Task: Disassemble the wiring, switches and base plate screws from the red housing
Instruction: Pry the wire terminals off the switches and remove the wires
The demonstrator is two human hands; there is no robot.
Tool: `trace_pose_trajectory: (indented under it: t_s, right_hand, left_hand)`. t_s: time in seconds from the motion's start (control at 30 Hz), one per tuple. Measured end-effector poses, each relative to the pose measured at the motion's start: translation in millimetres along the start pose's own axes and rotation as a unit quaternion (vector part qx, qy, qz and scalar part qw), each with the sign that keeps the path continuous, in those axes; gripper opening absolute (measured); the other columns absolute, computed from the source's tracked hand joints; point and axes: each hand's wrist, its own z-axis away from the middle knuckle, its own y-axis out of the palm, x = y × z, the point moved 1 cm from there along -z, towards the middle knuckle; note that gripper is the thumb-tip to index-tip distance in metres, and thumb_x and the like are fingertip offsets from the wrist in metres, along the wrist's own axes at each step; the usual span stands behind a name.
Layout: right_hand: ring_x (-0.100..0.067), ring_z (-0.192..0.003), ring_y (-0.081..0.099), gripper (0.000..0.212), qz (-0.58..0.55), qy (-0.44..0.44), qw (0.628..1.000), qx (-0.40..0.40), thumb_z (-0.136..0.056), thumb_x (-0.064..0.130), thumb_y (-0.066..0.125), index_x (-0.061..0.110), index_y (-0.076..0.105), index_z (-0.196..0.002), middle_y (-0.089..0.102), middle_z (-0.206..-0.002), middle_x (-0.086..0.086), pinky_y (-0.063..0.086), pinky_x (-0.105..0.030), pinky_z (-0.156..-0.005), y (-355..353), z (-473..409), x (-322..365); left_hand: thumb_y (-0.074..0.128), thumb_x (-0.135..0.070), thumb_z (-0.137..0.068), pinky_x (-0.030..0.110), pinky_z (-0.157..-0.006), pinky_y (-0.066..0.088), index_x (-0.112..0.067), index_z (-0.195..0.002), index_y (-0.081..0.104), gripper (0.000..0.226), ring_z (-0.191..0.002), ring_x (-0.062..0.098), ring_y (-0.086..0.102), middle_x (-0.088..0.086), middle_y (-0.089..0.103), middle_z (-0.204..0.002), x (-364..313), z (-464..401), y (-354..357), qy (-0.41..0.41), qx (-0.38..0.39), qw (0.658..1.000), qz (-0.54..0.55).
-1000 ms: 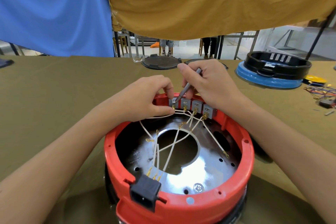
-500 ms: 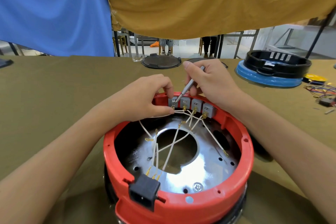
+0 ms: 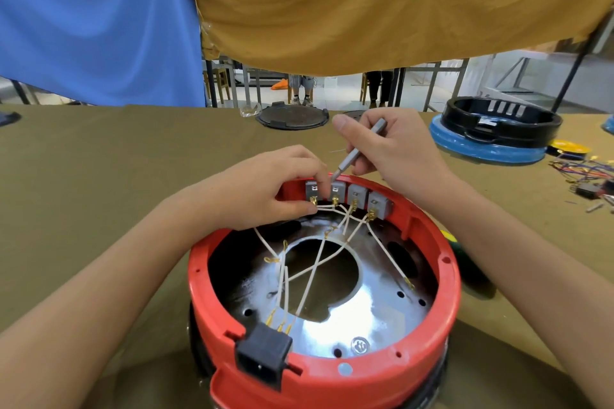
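Red housing (image 3: pixel 332 372): left hand (image 3: pixel 265 189) pinches a white wire (image 3: pixel 324 207) below the switches (image 3: pixel 357 194); right hand (image 3: pixel 395 156) grips a metal driver bit (image 3: pixel 357 151) just above them.

Round red plastic housing (image 3: pixel 332 372): near wall cut by bottom edge. Slim grey metal tool (image 3: pixel 357 151): tip hidden behind left hand (image 3: pixel 265 189) fingers at grey block switches (image 3: pixel 357 194). Tangled coloured wires (image 3: pixel 584 169) clipped at right edge.

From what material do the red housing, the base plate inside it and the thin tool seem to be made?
Red housing: likely moulded plastic, smooth and slightly glossy. Base plate: metal, with mirror-like glare. Tool in the right hand: apparently metal, dull grey sheen.
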Motion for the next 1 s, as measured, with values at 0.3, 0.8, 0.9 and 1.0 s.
trace_pose_trajectory:
  t_s: [0.3, 0.8, 0.9, 1.0]
  right_hand:
    - [-0.007, -0.045, 0.060, 0.044, 0.057, -0.055, 0.996, -0.033, -0.096, 0.038, 0.064, 0.008, 0.057, -0.064, 0.060, -0.047, -0.001, 0.043, -0.014, -0.052, -4, 14, 1]
    - [-0.010, -0.048, 0.062, 0.047, 0.130, -0.100, 0.986, -0.013, -0.097, 0.038, 0.062, 0.002, 0.053, -0.067, 0.059, -0.052, -0.008, 0.045, -0.024, -0.049, -2, 16, 6]
    - [-0.006, -0.051, 0.060, 0.051, 0.144, -0.077, 0.985, 0.049, -0.099, 0.045, 0.054, 0.003, 0.061, -0.069, 0.062, -0.056, -0.005, 0.042, -0.017, -0.052, 2, 14, 5]
    - [-0.008, -0.055, 0.057, 0.053, 0.150, -0.082, 0.983, 0.070, -0.099, 0.047, 0.050, 0.008, 0.065, -0.067, 0.060, -0.056, 0.001, 0.040, -0.015, -0.056, 5, 13, 7]
  left_hand:
    - [0.070, -0.027, -0.091, 0.029, -0.107, 0.038, -0.035, -0.099, 0.069, 0.011, -0.122, 0.003, 0.048, -0.011, 0.047, -0.133, 2, 0, 2, -0.003, 0.019, 1.000, -0.012]
    - [0.071, -0.030, -0.089, 0.028, -0.103, 0.041, -0.047, -0.094, 0.060, 0.020, -0.115, 0.001, 0.050, -0.014, 0.047, -0.128, 0, 1, 0, -0.005, 0.028, 1.000, -0.010]
    - [0.073, -0.034, -0.087, 0.028, -0.103, 0.041, -0.047, -0.094, 0.064, 0.017, -0.113, 0.001, 0.051, -0.016, 0.047, -0.124, 0, 3, -3, -0.009, 0.039, 0.999, -0.012]
    - [0.073, -0.038, -0.085, 0.024, -0.099, 0.041, -0.046, -0.092, 0.068, 0.012, -0.109, -0.002, 0.052, -0.017, 0.049, -0.118, 1, 4, -6, -0.007, 0.045, 0.999, -0.019]
